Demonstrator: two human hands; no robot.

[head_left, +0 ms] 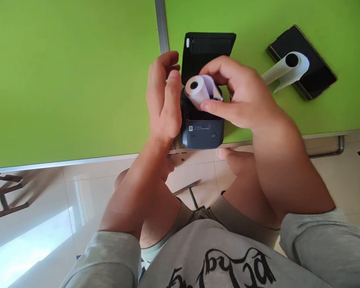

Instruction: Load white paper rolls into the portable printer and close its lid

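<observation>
On the green table [63, 80], the left hand [164, 102] was held half open and apparently empty beside the dark printer [202, 138], whose lid [208, 54] was raised. Above its open compartment, a white paper roll [198, 95] was gripped, tilted, between the right hand's [246, 94] thumb and fingers. Farther right, a second roll [276, 72] was seen partly overlapping a phone [316, 76].

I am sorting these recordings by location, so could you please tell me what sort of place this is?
Probably an indoor room, perhaps a home or small office: a green tabletop, glossy floor tiles and a phone.
</observation>
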